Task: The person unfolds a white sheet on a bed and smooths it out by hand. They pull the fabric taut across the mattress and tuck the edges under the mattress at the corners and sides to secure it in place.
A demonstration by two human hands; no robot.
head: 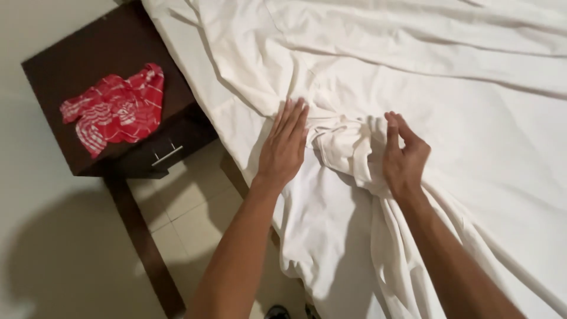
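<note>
White cotton sheet (413, 88) covers the bed (195, 82) across the centre and right of the frame, bunched into a thick ridge at lower centre where it spills over the mattress edge toward the tiled floor (183, 207). Left hand (283, 147) lies flat, fingers straight and together, palm pressing the sheet just left of the bunch; holds nothing. Right hand (404, 156) is half curled, fingers bent around the gathered fold, gripping loosely. Step in hand looks like smoothing and gathering the sheet at the bed's edge; next move likely calls for a firmer pinch of the fold. Upper left: dark wooden nightstand (88, 65), red-and-white patterned cloth (115, 109) on its top, untouched.
</note>
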